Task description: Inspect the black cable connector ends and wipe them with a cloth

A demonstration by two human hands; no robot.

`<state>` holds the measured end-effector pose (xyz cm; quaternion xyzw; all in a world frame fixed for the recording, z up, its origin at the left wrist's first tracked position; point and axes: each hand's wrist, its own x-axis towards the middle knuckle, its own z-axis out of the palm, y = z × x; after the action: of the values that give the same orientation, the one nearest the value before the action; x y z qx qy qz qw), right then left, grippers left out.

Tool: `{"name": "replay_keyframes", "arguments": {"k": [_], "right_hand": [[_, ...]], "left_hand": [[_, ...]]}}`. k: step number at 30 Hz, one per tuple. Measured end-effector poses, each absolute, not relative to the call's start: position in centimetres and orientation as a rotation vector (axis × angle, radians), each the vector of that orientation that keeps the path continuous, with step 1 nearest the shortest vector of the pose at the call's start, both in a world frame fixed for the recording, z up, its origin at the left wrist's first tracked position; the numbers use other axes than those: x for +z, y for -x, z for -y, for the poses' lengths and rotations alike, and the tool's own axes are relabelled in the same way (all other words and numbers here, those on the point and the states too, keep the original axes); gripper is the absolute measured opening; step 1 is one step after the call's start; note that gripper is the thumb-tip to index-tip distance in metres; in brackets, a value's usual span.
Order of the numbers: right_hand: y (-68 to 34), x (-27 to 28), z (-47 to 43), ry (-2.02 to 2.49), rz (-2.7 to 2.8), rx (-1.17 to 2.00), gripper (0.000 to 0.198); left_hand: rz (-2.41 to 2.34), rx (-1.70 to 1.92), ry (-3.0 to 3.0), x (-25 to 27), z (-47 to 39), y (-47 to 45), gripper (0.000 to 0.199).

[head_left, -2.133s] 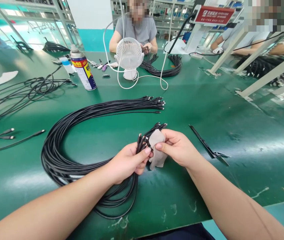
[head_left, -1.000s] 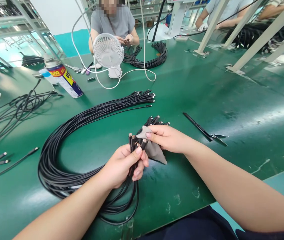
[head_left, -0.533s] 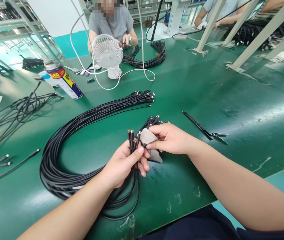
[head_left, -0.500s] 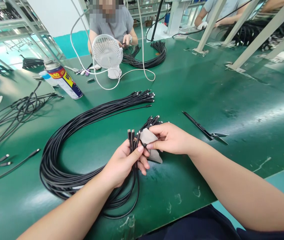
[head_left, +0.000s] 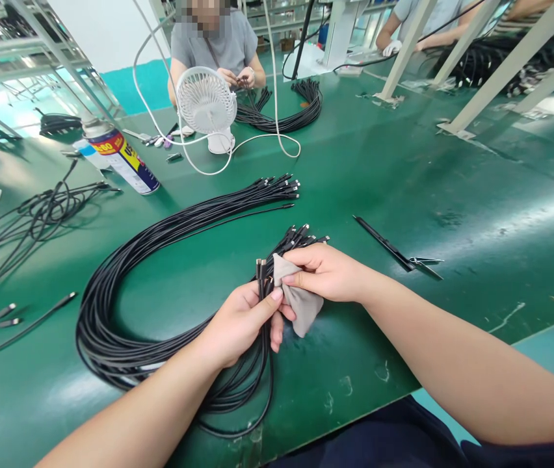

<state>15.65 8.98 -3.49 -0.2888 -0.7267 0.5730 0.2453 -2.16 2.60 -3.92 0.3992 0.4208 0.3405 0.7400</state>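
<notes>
While the fingers of the left hand (head_left: 245, 312) close around several black cables (head_left: 263, 289), with metal-tipped connectors (head_left: 261, 269) pointing up above the thumb, the fingers of the right hand (head_left: 330, 273) pinch a grey cloth (head_left: 305, 309). One edge of the cloth touches the left thumb, and its lower part hangs between the two hands; whether a connector lies inside the fold cannot be told. Below the left hand, the held cables droop in loops toward the near edge of the green surface (head_left: 404, 188). Just beyond the right hand, more cable ends (head_left: 301, 235) fan out. A large cable bundle (head_left: 96, 286) curves in a C to the left, its other ends lying farther off. To the right of the hands rests a slim black tool (head_left: 384, 244) with silver-coloured prongs. Farther left lies a tangle of loose cables (head_left: 45, 211), near a spray can (head_left: 123, 159). Beyond these stand a white fan (head_left: 206, 103) and, across the surface, a co-worker (head_left: 211, 52) in a grey shirt, near another cable coil (head_left: 306, 114).
</notes>
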Motion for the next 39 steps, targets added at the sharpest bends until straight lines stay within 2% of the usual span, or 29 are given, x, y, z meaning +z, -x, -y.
{"name": "replay_keyframes", "arguments": {"k": [2, 8, 11, 15, 20, 23, 29, 36, 39], "right_hand": [[-15.6, -3.4, -8.9, 0.814, 2.015, 1.536, 0.021], [-15.6, -3.2, -8.7, 0.739, 1.906, 1.784, 0.028], [-15.7, -3.0, -8.8, 0.754, 2.017, 1.655, 0.017], [-15.8, -2.9, -8.9, 0.832, 2.054, 1.505, 0.017], [-15.7, -3.1, -8.7, 0.761, 1.819, 1.787, 0.03], [-15.7, -3.3, -8.7, 0.736, 1.82, 1.781, 0.024], [-15.7, -3.0, -8.8, 0.849, 1.998, 1.446, 0.01], [-15.2, -3.5, -7.9, 0.816, 2.217, 0.662, 0.017], [-15.1, -3.9, -7.7, 0.871, 2.259, 0.451, 0.016]], "left_hand": [[-0.91, 0.733, -0.883, -3.9, -2.5, 2.1, 0.036], [-0.875, 0.708, -0.836, -4.3, -2.4, 2.3, 0.032], [-0.852, 0.721, -0.798, -4.4, -2.4, 2.3, 0.033], [-0.868, 0.717, -0.821, -4.3, -2.5, 2.4, 0.034], [-0.868, 0.749, -0.769, -4.0, -2.5, 2.4, 0.033], [-0.864, 0.757, -0.748, -3.9, -2.5, 2.3, 0.031], [-0.844, 0.735, -0.789, -3.7, -2.5, 2.3, 0.032], [-0.884, 0.7, -0.834, -3.5, -2.5, 2.3, 0.035], [-0.914, 0.682, -0.851, -3.5, -2.5, 2.2, 0.036]]}}
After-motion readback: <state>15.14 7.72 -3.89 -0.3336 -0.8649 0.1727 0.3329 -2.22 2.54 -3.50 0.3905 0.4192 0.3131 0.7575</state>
